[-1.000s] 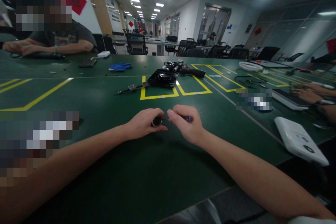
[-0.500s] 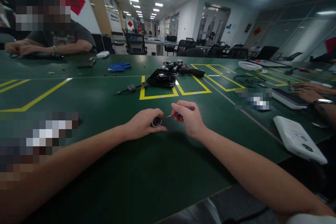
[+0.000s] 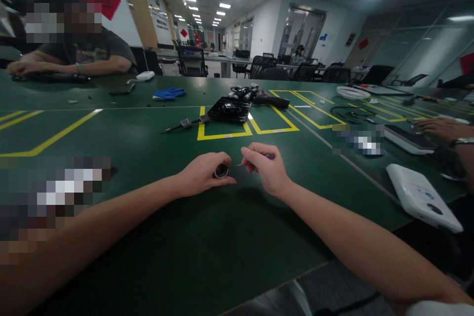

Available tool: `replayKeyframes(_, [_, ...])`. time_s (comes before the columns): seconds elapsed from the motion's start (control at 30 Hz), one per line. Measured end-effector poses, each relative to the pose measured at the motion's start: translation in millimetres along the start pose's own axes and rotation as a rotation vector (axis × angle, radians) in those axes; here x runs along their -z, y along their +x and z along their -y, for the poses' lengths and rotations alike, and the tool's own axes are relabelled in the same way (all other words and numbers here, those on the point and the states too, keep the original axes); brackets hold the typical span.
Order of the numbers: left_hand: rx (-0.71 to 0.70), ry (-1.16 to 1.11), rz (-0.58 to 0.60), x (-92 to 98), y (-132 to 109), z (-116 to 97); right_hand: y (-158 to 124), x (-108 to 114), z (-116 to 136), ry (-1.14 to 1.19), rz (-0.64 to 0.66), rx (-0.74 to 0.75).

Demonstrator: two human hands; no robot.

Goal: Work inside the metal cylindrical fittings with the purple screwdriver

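Observation:
My left hand (image 3: 203, 173) is closed round a small cylindrical metal part (image 3: 221, 171), whose round open end faces me. Just to the right, my right hand (image 3: 263, 165) grips a thin screwdriver (image 3: 269, 156) with a dark purplish handle. Its slim shaft points left towards the side of the cylinder; whether the tip touches it I cannot tell. Both hands are low over the green table (image 3: 192, 247). Beyond them lies a dark bundle (image 3: 231, 108) of black packaging and cabled parts.
A blue glove (image 3: 169, 94) lies behind left. At the right are a white device (image 3: 422, 197), a black cable (image 3: 351, 113) and a laptop-like slab (image 3: 407, 139) near another person's hand (image 3: 440, 128). Another person (image 3: 99, 54) sits across at the left.
My hands and what they hold stay almost where they were. At the right, the other person's hand has shifted slightly to the right.

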State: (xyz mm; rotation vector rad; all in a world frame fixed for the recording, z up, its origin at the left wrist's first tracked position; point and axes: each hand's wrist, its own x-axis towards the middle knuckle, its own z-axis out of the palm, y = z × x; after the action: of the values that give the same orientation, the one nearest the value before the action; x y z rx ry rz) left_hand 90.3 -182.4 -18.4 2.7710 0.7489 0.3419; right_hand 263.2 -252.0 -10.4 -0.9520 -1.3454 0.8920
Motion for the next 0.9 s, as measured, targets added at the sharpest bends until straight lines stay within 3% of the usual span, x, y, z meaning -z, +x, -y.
replayKeyframes(0.3, [-0.011,0.005,-0.017,-2.0,1,3,6,-1,-10,0.129,-0.092,-0.129])
replayKeyframes(0.67, [-0.022,0.012,-0.015,-1.3,1,2,-1,0,0,0.044,-0.008,-0.022])
replayKeyframes(0.9, [-0.007,0.003,-0.008,-2.1,-1,4,5,-4,-12,0.146,-0.081,-0.149])
